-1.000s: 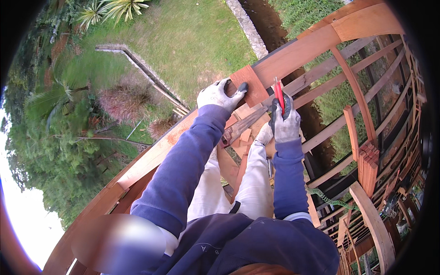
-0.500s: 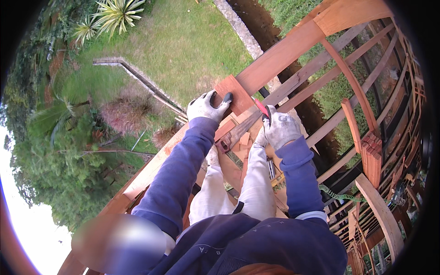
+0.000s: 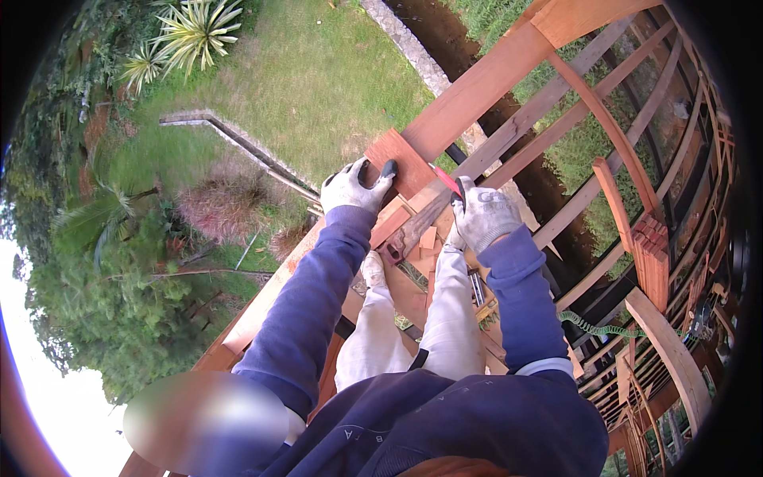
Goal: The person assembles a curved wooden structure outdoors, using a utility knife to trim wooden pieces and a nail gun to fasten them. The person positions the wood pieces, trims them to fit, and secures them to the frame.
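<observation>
On your far left, trees (image 3: pixel 111 278) and lawn (image 3: pixel 318 87) lie well below the outer side of the pale rim plank (image 3: pixel 264 306), so that edge is a drop. Your gloved left hand (image 3: pixel 354 188) grips the small reddish board (image 3: pixel 397 157), thumb on its face, fingers at its left side; the board lies across the rim timber (image 3: pixel 477 95), its upper corner jutting over the grass. Just right of it, your right hand (image 3: pixel 486 213) is closed around a red marker (image 3: pixel 443 179); its tip looks close to the board's right edge, though contact is hard to judge. Further right, slats (image 3: pixel 584 195) run with open gaps between them. Beyond, a shingle stack (image 3: pixel 652 258), a green coiled hose (image 3: pixel 584 324) and a curved plank (image 3: pixel 671 358) crowd your right side.
</observation>
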A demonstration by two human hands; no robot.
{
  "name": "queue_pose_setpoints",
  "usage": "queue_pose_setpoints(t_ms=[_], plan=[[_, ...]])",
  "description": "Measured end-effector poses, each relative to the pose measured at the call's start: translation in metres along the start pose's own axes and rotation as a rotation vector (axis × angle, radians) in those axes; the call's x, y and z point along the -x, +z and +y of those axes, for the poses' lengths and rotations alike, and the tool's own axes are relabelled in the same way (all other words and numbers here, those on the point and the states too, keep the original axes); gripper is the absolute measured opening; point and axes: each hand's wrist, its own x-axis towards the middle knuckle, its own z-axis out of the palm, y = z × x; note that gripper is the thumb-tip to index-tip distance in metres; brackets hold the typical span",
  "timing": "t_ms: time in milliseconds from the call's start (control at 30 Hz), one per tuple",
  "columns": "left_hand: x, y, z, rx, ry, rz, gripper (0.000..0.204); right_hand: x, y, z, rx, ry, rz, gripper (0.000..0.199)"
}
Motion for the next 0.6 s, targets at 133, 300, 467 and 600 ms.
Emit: queue_pose_setpoints(t_ms=[133, 300, 467, 600], plan=[[-0.003, -0.002, -0.002, 0.024, -0.006, 0.043, 0.068, 0.024, 0.038, 0.016, -0.358, 0.192, 0.033, 0.035], [0.001, 0.007, -0.006, 0.041, -0.013, 0.04, 0.068, -0.022, 0.093, -0.034, -1.747, 0.397, 0.361, 0.037], [0.001, 0.011, -0.013, 0.035, 0.057, 0.099, 0.059, -0.04, 0.083, -0.041, -2.022, 0.335, 0.419, 0.027], [0.004, 0.014, -0.02, 0.102, 0.087, 0.142, 0.049, -0.035, 0.068, -0.019, -1.852, 0.386, 0.625, 0.016]])
